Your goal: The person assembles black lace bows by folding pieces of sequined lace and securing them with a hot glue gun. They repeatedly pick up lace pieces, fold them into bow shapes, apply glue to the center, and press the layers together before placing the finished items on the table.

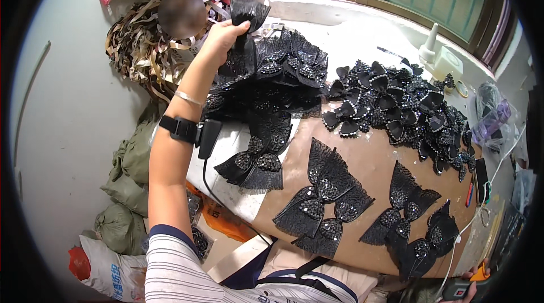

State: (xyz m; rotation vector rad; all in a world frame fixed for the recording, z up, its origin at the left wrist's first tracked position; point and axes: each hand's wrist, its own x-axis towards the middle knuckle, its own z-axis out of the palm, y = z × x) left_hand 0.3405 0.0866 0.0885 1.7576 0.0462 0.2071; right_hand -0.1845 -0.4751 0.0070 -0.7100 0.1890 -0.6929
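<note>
At the back of the table, my left hand (pixel 222 38) pinches a black bow (pixel 249 13), thumb pressed on it. It is above a heap of black lace bows with dark stones (pixel 289 59). Low at the right edge, my right hand (pixel 471 287) is closed around a dark grey and orange hand tool (pixel 458 288), partly cut off by the dark rim. In front of me lie pairs of black lace bows (pixel 326 195) with sparkling dark stones. Another lace bow (pixel 258 158) hangs off the heap's near side.
A pile of small beaded bows (pixel 391 99) covers the right back of the brown board (pixel 306 133). Beyond it stands a white squeeze bottle (pixel 447 62). A white cord (pixel 493 181) runs down the right side. Ribbon strips (pixel 141 48) and green sacks (pixel 122 226) are at left.
</note>
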